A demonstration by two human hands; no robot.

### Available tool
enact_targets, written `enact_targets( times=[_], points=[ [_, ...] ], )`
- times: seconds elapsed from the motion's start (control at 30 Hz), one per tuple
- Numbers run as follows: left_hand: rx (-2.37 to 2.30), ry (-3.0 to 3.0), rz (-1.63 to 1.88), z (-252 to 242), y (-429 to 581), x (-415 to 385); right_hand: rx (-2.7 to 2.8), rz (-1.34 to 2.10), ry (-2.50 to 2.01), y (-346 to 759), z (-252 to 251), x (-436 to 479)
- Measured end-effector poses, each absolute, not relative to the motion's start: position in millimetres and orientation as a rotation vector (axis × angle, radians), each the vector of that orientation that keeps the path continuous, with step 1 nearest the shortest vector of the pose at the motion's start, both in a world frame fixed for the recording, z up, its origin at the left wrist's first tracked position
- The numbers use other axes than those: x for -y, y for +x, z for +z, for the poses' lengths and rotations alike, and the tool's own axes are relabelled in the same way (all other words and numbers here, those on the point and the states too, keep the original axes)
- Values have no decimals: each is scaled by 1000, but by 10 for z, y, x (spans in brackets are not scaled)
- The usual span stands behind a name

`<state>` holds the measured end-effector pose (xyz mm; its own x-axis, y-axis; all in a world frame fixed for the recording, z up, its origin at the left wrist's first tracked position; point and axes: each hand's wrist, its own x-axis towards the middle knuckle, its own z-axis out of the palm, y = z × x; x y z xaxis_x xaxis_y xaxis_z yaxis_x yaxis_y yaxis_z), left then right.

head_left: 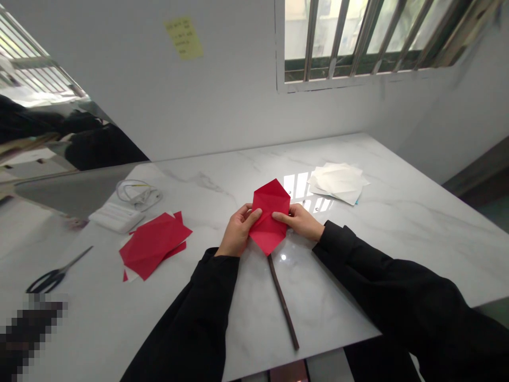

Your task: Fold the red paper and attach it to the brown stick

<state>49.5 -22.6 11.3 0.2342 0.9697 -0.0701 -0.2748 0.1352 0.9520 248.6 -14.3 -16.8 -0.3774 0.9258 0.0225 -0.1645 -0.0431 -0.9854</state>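
Note:
Between my two hands is a folded piece of red paper (pixel 271 201), held above the table with creases running across it. My left hand (pixel 239 228) grips its left edge, thumb on the front face and fingers behind. On the right edge, my right hand (pixel 300 218) pinches it the same way. Below the paper a thin dark brown stick (pixel 283 302) lies on the table, its upper end hidden behind the red paper. To the left rests a stack of red paper sheets (pixel 155 246).
A pile of white paper (pixel 338 181) lies at the back right of the marbled table (pixel 417 239). At left are black-handled scissors (pixel 59 273), a white box (pixel 116 216) and a coiled white cable (pixel 139 193). A yellow note (pixel 184 38) is on the wall.

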Motion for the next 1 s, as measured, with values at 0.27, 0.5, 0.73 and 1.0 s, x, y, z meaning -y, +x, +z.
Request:
enact_targets(
  times=[0.27,0.5,0.73,1.0],
  points=[
    [-925,1099,1051,30,484,213,1334,1569,-903,2456,-158,155],
    [-934,1107,1043,33,478,202,1324,1585,-848,2451,-112,166],
    [-976,1118,1013,63,529,248,1436,1476,-897,2444,-165,186],
    [-970,1085,1091,62,501,205,1483,1435,-918,2466,-143,195]
  ],
)
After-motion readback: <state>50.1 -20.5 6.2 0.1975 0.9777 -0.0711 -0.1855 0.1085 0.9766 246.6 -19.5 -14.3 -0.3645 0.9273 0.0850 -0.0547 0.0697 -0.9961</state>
